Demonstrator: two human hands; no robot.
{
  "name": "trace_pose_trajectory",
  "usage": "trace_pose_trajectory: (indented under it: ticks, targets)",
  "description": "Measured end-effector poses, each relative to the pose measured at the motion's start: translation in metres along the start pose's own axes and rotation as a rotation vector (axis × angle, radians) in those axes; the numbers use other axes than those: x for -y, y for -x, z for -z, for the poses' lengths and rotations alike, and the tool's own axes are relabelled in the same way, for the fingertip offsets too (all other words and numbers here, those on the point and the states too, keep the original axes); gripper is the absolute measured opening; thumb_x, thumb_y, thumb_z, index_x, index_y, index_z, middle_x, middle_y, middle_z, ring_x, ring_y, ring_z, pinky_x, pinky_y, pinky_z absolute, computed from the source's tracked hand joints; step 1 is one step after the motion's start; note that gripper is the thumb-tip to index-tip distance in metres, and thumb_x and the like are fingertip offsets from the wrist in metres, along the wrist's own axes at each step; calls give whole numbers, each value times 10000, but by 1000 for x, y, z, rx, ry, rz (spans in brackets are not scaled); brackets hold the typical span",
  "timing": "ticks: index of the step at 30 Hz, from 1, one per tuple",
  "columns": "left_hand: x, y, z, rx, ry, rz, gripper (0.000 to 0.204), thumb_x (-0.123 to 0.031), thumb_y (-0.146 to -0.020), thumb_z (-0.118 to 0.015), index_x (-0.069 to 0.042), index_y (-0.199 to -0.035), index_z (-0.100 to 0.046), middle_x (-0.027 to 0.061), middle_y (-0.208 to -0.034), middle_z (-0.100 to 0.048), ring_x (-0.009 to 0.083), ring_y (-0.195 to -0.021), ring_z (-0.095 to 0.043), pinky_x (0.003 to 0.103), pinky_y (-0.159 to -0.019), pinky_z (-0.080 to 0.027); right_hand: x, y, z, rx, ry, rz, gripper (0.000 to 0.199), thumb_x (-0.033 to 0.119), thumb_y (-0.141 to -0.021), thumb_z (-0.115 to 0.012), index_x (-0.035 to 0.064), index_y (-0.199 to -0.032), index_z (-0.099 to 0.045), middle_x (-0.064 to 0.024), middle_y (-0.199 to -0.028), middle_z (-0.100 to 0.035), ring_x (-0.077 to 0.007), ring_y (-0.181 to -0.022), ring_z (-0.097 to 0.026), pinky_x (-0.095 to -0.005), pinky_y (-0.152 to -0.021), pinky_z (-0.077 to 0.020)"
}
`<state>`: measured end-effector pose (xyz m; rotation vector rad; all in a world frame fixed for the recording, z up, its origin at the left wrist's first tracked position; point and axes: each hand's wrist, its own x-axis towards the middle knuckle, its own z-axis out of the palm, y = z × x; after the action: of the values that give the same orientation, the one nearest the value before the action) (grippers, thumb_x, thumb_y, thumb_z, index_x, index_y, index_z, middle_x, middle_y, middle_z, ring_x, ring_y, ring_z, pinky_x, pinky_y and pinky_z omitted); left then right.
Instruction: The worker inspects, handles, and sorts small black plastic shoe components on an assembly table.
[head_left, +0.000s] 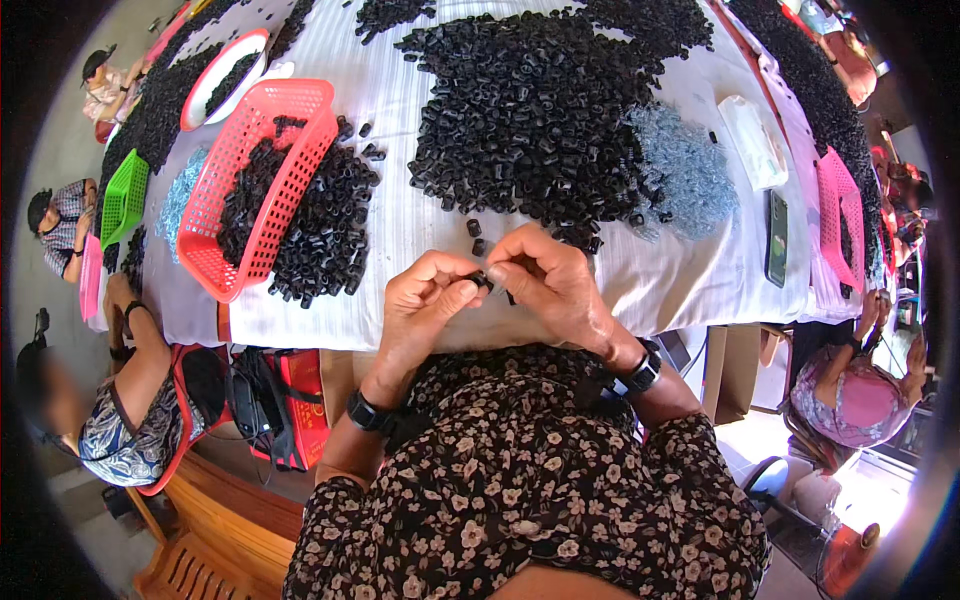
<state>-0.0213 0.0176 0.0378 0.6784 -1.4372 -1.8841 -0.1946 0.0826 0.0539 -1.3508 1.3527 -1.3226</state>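
My left hand [428, 303] pinches a small black plastic part [482, 281] between thumb and fingertips, just over the near edge of the table. Close against it, my right hand [552, 283] is closed in a pinch; whatever it holds is too small to make out. Two loose black parts lie just beyond my fingertips. Farther out spreads a large pile of the same black parts [520, 120]. Bordering that pile on the right is a heap of tiny bluish, shiny pieces [690, 175].
A red perforated basket [318, 120] stands tilted at left among black parts [325, 225]. On the right lie a white packet [752, 142] and a phone [777, 240]. Green [125, 195] and pink baskets [842, 215] stand farther out. Other people sit on both sides.
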Motion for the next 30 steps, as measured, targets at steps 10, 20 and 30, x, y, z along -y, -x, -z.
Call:
trace_pose_trajectory:
  ticks: [10,20,30]
  targets:
    - [5,3,-1,96,-35,18,107,0,-870,-601,29,-973,-593,70,-874,-632,107,-807,-604,228,-729,-499,-11,3,8,171,-430,-268,165,143,-861,-652,12,-839,-555,-8,-720,-575,-33,-568,-468,-189,-487,-363]
    - [12,7,0,138,39,69,109,6,-864,-607,40,-967,-609,84,-869,-644,119,-787,-609,234,-729,-499,-11,16,10,255,-570,-370,194,150,-847,-678,16,-818,-541,4,-697,-548,-28,-532,-428,-184,-447,-329]
    - [9,7,6,260,7,122,106,6,-859,-604,45,-957,-607,79,-862,-640,115,-771,-609,226,-715,-499,-19,16,19,365,-384,-447,266,221,-820,-713,37,-731,-543,33,-650,-511,-30,-564,-402,-200,-480,-308]
